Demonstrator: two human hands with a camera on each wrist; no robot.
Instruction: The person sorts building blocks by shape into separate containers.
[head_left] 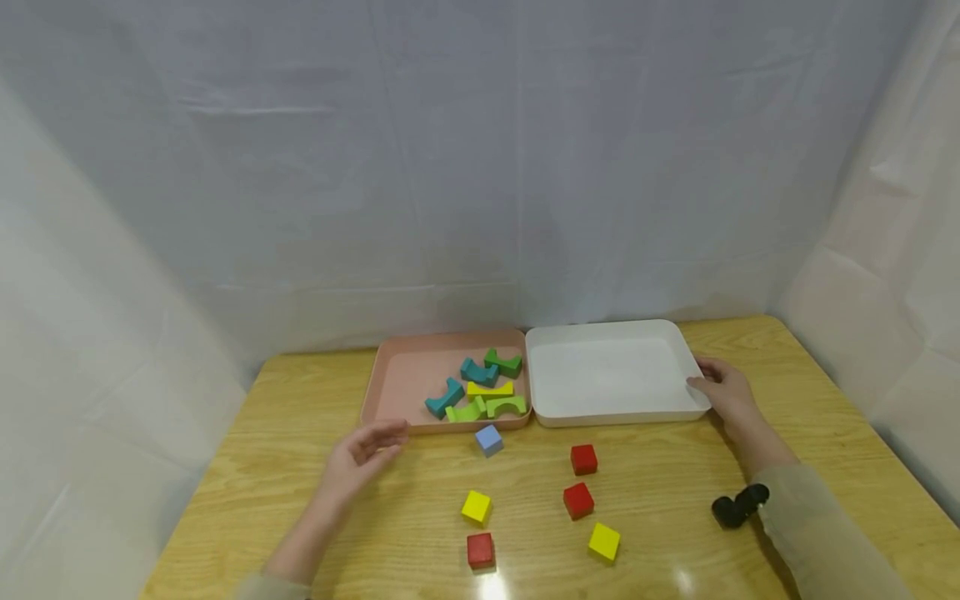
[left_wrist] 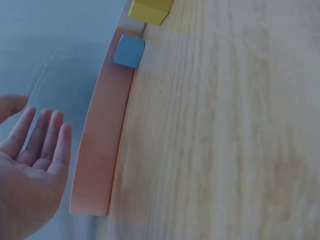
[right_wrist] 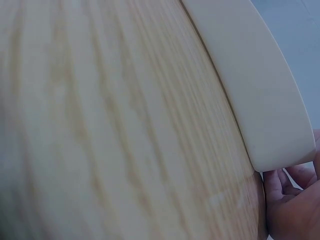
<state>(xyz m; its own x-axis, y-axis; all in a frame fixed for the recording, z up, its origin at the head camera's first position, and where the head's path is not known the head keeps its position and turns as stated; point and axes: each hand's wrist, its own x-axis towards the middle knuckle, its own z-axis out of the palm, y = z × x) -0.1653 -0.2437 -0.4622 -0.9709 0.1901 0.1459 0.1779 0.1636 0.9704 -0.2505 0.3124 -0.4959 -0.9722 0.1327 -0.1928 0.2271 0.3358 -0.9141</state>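
Observation:
My right hand [head_left: 727,396] holds the white tray [head_left: 615,419] by its right end, thumb over the rim and fingers along the outer wall. The right wrist view shows that hand [right_wrist: 295,200] at the tray's corner [right_wrist: 270,125]. Near the front of the pink tray [head_left: 405,375], my left hand [head_left: 358,458] has its fingers extended and holds nothing. Several arch blocks lie in the right part of the pink tray: teal [head_left: 445,398], yellow [head_left: 490,391] and green [head_left: 503,363]. Just in front of this tray is a blue cube [head_left: 489,440].
Red cubes [head_left: 583,459] and yellow cubes [head_left: 476,508] are scattered over the wooden table [head_left: 300,408] in front of the trays. Both trays stand side by side near the back edge. A black device [head_left: 740,506] sits at my right sleeve. Pale sheeting [head_left: 465,167] hangs behind and at the sides.

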